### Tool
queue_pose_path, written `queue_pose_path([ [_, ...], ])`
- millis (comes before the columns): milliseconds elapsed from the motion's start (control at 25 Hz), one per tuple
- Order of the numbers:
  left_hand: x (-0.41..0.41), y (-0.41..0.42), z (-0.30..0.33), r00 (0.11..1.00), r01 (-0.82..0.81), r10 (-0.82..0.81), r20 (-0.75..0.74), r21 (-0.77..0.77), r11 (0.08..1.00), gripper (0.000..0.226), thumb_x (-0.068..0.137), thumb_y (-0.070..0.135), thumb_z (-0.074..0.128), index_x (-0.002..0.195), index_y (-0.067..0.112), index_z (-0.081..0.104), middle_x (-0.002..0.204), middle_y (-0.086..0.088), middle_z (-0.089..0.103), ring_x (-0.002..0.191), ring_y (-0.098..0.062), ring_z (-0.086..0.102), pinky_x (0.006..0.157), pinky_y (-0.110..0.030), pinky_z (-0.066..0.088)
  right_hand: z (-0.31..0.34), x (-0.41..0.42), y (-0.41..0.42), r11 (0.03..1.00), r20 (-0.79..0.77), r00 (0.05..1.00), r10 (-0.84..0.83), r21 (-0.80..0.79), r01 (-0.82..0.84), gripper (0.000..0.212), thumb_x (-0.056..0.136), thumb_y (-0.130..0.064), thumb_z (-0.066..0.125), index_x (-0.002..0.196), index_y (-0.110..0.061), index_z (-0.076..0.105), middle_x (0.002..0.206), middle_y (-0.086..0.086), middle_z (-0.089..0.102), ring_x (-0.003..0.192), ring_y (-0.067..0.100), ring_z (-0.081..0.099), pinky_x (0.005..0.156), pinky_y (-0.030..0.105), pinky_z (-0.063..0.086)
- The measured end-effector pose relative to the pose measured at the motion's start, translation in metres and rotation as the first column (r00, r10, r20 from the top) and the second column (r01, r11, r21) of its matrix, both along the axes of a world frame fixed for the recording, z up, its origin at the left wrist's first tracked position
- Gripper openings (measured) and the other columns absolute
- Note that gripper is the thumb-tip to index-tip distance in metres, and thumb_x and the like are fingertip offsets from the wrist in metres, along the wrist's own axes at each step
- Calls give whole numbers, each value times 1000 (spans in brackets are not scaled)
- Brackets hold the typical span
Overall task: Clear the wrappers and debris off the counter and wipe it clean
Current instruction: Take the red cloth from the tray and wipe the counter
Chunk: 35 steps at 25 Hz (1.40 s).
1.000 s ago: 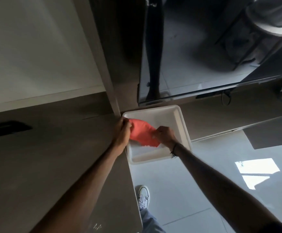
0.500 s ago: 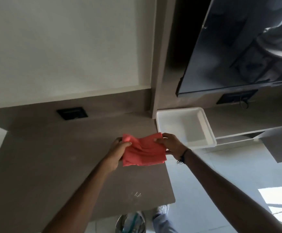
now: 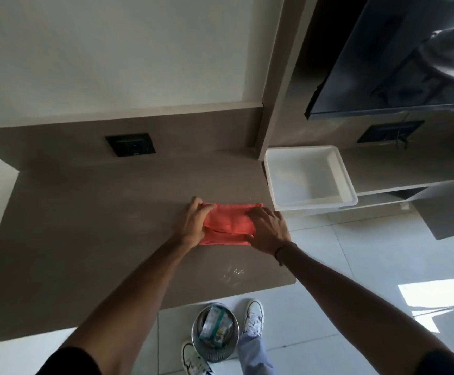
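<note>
A folded orange-red cloth [image 3: 227, 224] lies flat on the brown counter [image 3: 98, 226], near its right end. My left hand [image 3: 193, 223] grips the cloth's left edge. My right hand [image 3: 267, 228] presses down on its right side, fingers spread over the fabric. A faint whitish smear [image 3: 232, 274] marks the counter in front of the cloth, close to the front edge. A few tiny pale specks [image 3: 250, 198] sit just behind the cloth.
A white plastic tub [image 3: 339, 182] stands just past the counter's right end. A metal bin [image 3: 215, 334] holding wrappers sits on the floor between my shoes. A black socket plate [image 3: 130, 144] is set in the backsplash. A dark screen [image 3: 399, 63] hangs at upper right.
Both hands carried the cloth out of the white tub, leftward over the counter, and laid it down flat. The view swung left and down, so the floor bin now shows.
</note>
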State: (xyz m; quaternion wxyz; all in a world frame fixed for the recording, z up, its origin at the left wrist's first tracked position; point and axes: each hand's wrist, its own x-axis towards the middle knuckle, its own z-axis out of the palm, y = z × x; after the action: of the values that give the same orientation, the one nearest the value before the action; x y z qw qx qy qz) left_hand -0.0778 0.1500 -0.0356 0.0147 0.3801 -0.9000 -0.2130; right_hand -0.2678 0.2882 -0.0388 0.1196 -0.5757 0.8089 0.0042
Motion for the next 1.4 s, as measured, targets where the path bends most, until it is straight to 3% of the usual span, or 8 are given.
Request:
queue_pose_path([
  [160, 4, -1, 3, 999, 19, -20, -35, -40, 999, 39, 92, 3, 58, 127, 14, 69, 131, -10, 52, 113, -26, 62, 97, -37, 54, -4, -5, -5, 996, -67, 995, 75, -33, -77, 33, 85, -32, 56, 112, -23, 74, 133, -1, 64, 128, 24, 53, 99, 39, 43],
  [360, 15, 20, 7, 960, -71, 58, -275, -39, 997, 27, 94, 5, 55, 115, 7, 71, 132, -9, 56, 113, -18, 62, 103, -30, 50, 0, -11, 8, 929, -16, 997, 72, -363, -73, 15, 72, -20, 65, 78, -22, 78, 95, -4, 77, 95, 20, 68, 81, 35, 51],
  [560, 43, 62, -22, 997, 13, -27, -71, -187, 982, 25, 86, 32, 59, 98, 17, 76, 127, -1, 65, 110, -25, 62, 94, -40, 46, -17, -4, 36, 930, 20, 978, 208, -312, -192, 17, 78, -34, 64, 82, -25, 77, 104, -4, 73, 97, 21, 66, 83, 38, 52],
  [680, 29, 58, -29, 990, -60, 26, -138, -247, 967, 22, 88, 30, 53, 96, 19, 70, 128, 1, 60, 112, -27, 60, 97, -42, 42, -13, -5, 19, 906, 1, 983, 182, -388, -167, 24, 83, -34, 61, 93, -20, 77, 111, 2, 72, 106, 24, 64, 92, 44, 50],
  [840, 3, 51, -46, 997, 26, -38, -60, -194, 981, 55, 101, 29, 38, 152, 11, 39, 166, -7, 31, 154, -27, 28, 125, -48, 24, -30, 4, 3, 959, -4, 977, 214, -189, -211, 58, 96, -39, 41, 150, -16, 43, 159, 9, 39, 149, 28, 34, 120, 55, 28],
  [960, 6, 53, -62, 991, 104, -91, 102, -121, 987, 65, 103, 43, 25, 160, 13, 16, 171, -5, 10, 159, -24, 9, 129, -51, 12, -51, 1, 10, 970, 39, 973, 229, -87, -225, 64, 103, -50, 27, 159, -20, 20, 168, 4, 16, 157, 22, 12, 124, 56, 13],
  [1200, 1, 50, -54, 976, 125, -98, 192, -133, 983, 66, 101, 47, 26, 161, 23, 13, 171, -7, 7, 159, -29, 9, 128, -57, 10, -37, -14, 2, 976, 54, 983, 177, -135, -168, 72, 91, -61, 43, 146, -16, 45, 148, 5, 48, 132, 27, 49, 110, 46, 38],
  [1400, -8, 55, -43, 968, 151, -117, 222, -145, 978, 68, 95, 46, 43, 158, 27, 27, 168, -19, 18, 156, -42, 14, 124, -65, 10, -14, -48, -26, 964, 361, 903, -233, 208, 165, 50, 77, -51, 75, 108, -14, 65, 103, 9, 67, 97, 30, 64, 71, 32, 48],
])
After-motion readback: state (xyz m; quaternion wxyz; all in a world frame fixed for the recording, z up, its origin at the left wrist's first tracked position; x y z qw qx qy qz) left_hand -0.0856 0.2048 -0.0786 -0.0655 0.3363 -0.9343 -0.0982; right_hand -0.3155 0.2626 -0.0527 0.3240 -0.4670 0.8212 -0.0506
